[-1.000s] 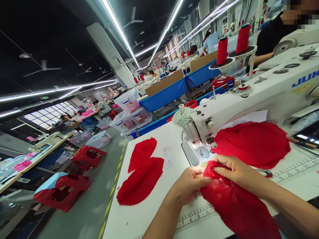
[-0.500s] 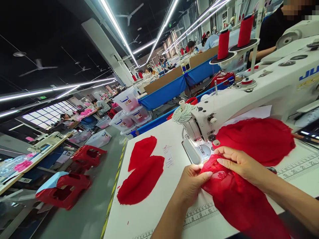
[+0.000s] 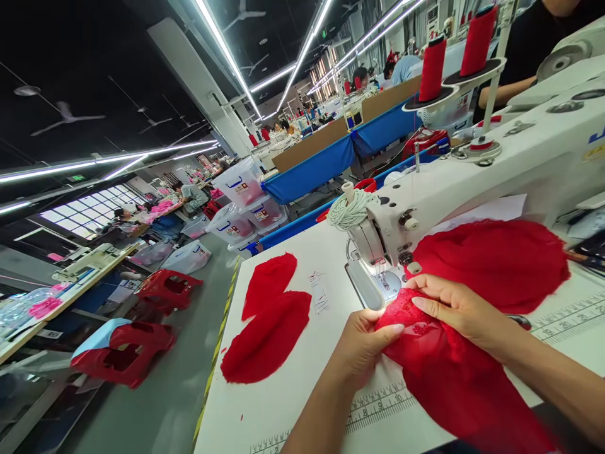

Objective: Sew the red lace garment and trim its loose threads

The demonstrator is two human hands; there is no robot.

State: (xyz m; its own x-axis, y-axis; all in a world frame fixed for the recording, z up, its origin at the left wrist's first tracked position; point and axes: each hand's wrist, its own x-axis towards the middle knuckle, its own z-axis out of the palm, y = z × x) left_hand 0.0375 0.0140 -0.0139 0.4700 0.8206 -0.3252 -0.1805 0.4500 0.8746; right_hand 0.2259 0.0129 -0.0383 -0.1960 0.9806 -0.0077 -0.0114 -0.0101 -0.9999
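Note:
My left hand (image 3: 362, 350) pinches the left edge of a piece of red lace fabric (image 3: 439, 372) between thumb and fingers. On the upper right edge of the same piece, my right hand (image 3: 454, 312) is closed, its thumb lying on top. The fabric is sheer with a lace pattern near my hands and hangs down toward the table's front edge. Just beyond my fingers stands the head of a white sewing machine (image 3: 454, 189), its needle plate (image 3: 388, 282) lit. The fabric's top edge lies close to the plate; whether it touches the presser foot is hidden.
Two red cut pieces (image 3: 267, 340) lie at left on the white table (image 3: 283, 416). A larger red fabric pile (image 3: 491, 265) lies under the machine arm. Red thread cones (image 3: 432, 69) stand behind. A co-worker's forearm (image 3: 503, 93) shows at upper right. Red stools (image 3: 125, 353) stand beyond the aisle.
The camera view has shifted slightly. Both hands keep their hold on the red lace fabric, which looks a little flatter between them.

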